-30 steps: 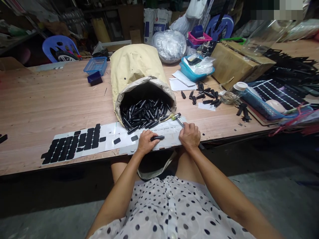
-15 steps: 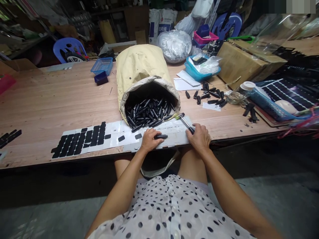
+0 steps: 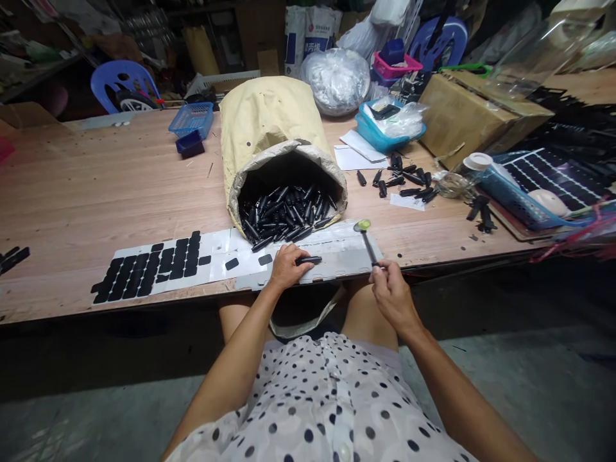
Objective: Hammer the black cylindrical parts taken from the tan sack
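Near the table's front edge, my left hand (image 3: 287, 265) is closed on a slim black cylindrical part (image 3: 310, 260), which lies sideways over the pale board (image 3: 339, 260). My right hand (image 3: 391, 289) grips the handle of a small hammer (image 3: 370, 247); its yellow-green head is raised, tilted away from me. Just beyond the board, a cream sack (image 3: 272, 112) lies on its side with its mouth toward me. Many similar black parts (image 3: 283, 215) fill the opening and spill onto the board. Flat black stickers (image 3: 139, 273) cover the sheet on the left.
Loose black parts (image 3: 409, 179) lie right of the sack, near a cardboard box (image 3: 466, 119). A blue basket (image 3: 192, 119) and a turquoise basket (image 3: 380, 131) stand farther back. At the right is another blue basket (image 3: 514, 196). My knees are under the table edge.
My right hand has lifted the hammer off the board and moved slightly right and nearer me. My left hand keeps its hold on the black part.
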Demonstrator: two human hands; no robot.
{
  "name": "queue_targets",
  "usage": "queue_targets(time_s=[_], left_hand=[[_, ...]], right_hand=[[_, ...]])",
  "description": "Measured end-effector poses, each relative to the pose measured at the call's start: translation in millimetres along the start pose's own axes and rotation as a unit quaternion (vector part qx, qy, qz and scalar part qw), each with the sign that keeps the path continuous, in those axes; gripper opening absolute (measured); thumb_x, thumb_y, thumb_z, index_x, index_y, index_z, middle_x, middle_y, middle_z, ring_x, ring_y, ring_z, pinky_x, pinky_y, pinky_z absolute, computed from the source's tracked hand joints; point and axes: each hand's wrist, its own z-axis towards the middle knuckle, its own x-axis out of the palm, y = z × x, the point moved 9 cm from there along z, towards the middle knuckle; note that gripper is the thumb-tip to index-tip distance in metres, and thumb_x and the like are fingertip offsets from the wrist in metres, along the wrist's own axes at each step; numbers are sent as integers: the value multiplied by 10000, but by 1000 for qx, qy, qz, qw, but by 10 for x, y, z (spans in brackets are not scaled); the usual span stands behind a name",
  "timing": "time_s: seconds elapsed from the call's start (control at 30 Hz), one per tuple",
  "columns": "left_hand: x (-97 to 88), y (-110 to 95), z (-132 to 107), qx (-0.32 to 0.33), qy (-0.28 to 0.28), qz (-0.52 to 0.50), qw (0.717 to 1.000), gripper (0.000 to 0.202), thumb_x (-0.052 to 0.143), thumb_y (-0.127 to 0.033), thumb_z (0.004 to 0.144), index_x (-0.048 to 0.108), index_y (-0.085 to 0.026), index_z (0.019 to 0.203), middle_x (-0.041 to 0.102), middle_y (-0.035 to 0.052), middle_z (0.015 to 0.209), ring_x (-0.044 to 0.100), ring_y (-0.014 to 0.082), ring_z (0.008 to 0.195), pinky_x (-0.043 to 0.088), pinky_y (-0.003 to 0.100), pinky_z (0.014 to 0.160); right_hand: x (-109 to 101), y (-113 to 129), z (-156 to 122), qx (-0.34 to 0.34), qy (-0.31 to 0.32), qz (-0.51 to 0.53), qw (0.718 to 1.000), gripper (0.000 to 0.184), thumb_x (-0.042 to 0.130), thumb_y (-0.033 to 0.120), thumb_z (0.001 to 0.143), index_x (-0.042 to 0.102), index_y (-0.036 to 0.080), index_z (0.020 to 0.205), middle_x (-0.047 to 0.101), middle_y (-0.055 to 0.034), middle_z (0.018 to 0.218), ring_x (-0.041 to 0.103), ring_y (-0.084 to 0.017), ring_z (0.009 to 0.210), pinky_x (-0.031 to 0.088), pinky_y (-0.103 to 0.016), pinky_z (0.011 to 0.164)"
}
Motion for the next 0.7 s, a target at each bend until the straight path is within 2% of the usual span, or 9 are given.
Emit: queue_targets(time_s=[0.13, 0.2, 0.27, 0.33, 0.57, 0.7], left_hand=[[-3, -11, 0, 1, 3, -1, 1000, 126, 779, -281, 760, 755, -259, 882, 666, 16, 867, 570, 232, 930, 468, 396, 891], [-2, -11, 1, -2, 4, -1, 1000, 125, 782, -275, 754, 755, -252, 874, 664, 17, 862, 569, 231, 928, 468, 396, 892], [2, -12, 1, -4, 4, -3, 1000, 125, 784, -278, 751, 755, -250, 869, 662, 17, 858, 567, 232, 928, 467, 396, 889], [1, -15, 1, -8, 2, -6, 1000, 119, 785, -283, 748, 754, -255, 859, 663, 14, 851, 565, 232, 925, 466, 397, 888], [-6, -59, 1, -19, -11, -12, 1000, 81, 781, -264, 742, 752, -254, 817, 672, 17, 843, 561, 237, 922, 463, 405, 888], [17, -63, 7, -23, -9, -15, 1000, 76, 782, -270, 740, 749, -255, 808, 665, 16, 839, 555, 238, 921, 460, 401, 876]], right_hand=[[197, 162, -341, -42, 75, 41, 995, 471, 401, 470, 958, 590, 203, 1298, 716, -36, 813, 656, -180, 688, 550, -309, 689], [280, 238, -425, -80, 86, 48, 992, 475, 401, 429, 966, 591, 210, 1342, 752, -71, 1014, 704, -185, 840, 581, -316, 777], [335, 311, -466, -122, 85, 51, 988, 462, 404, 393, 973, 602, 225, 1355, 715, -79, 1232, 693, -196, 1063, 575, -335, 919], [374, 361, -486, -151, 81, 49, 984, 454, 402, 372, 981, 607, 247, 1367, 679, -62, 1321, 647, -200, 1195, 544, -354, 1018], [476, 342, -504, -161, 78, 0, 984, 473, 357, 327, 995, 591, 269, 1402, 730, -68, 1206, 672, -213, 1158, 567, -373, 991], [474, 386, -511, -170, 77, 11, 982, 470, 357, 309, 996, 589, 280, 1403, 712, -52, 1256, 671, -201, 1161, 575, -358, 980]])
